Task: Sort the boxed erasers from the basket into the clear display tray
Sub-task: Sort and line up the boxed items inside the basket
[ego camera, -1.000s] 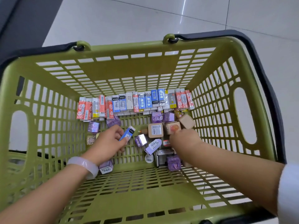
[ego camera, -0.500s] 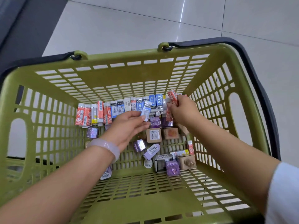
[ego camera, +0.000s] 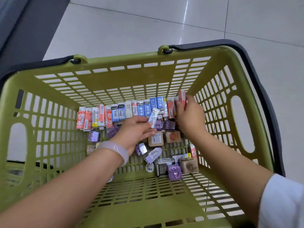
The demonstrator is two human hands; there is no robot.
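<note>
Basket (ego camera: 49, 102): left hand (ego camera: 134, 130) pinches blue eraser (ego camera: 153, 116) at centre; right hand (ego camera: 189, 117) grips red eraser (ego camera: 183, 97) at 1 o'clock, row end.

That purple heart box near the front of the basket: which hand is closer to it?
Right. The right hand is up at the row's far end, roughly in line above the purple heart box; the left hand, pinching a blue eraser, is farther off to the left.
</note>
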